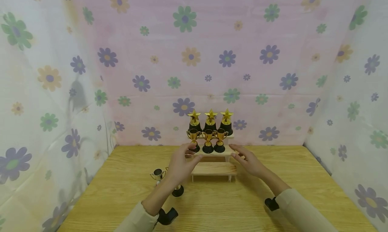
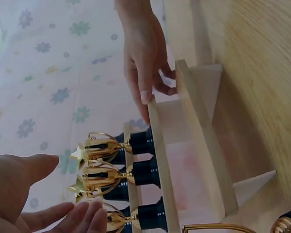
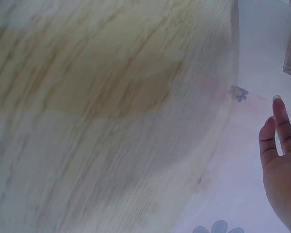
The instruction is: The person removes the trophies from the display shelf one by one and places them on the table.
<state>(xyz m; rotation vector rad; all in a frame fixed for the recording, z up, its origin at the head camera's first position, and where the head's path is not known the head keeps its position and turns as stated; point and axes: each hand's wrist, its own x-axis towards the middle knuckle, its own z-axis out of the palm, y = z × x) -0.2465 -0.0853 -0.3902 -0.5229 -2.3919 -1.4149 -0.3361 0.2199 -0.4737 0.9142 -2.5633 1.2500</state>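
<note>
A three-step wooden stand (image 1: 213,169) bears three gold star trophies (image 1: 210,119) on its top step and three gold cup trophies (image 1: 208,137) on the middle one. My left hand (image 1: 181,163) is beside the leftmost cup, its fingers loosely bent and holding nothing. It partly hides that cup's base in the head view. On the other side, my right hand (image 1: 250,161) has its fingertips right at the right end of the middle step. In the left wrist view, the right hand's index finger (image 2: 144,87) reaches along that end. The bottom step (image 2: 208,145) bears no trophy.
Left of the stand, a silver cup trophy (image 1: 158,173) stands on the wooden table (image 1: 218,208). Another trophy (image 1: 178,191) beside it is mostly hidden by my left forearm. Flower-patterned cloth (image 1: 212,57) hangs behind the table and at both sides.
</note>
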